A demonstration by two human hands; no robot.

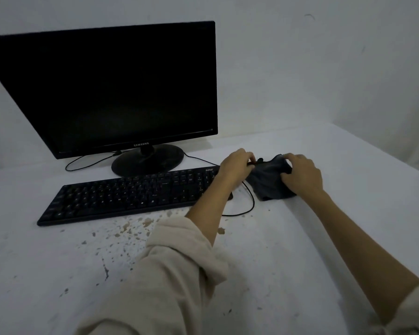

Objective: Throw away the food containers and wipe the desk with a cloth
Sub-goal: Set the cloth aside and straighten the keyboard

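**Desk inspection: cloth held at right of keyboard**

White desk (300, 250) stands against a plain pale wall, dimly lit. At far left sits a black Samsung monitor (102, 90), screen dark, on a round base. A black keyboard (131, 194) lies just near of it, with a thin black cable (250, 201) looping off its right end. Brown spatter stains (128, 228) mark the desk surface near of the keyboard, spreading toward the near left.

A dark grey cloth (269, 180) lies bunched on the desk just right of the keyboard, between both hands. The left hand (236, 166) has its fingers curled, pinching the cloth's far-left edge. The right hand (302, 175) is partly closed over the cloth's right side, fingers spread and gripping the fabric. Both cream sleeves are pushed up the forearms.
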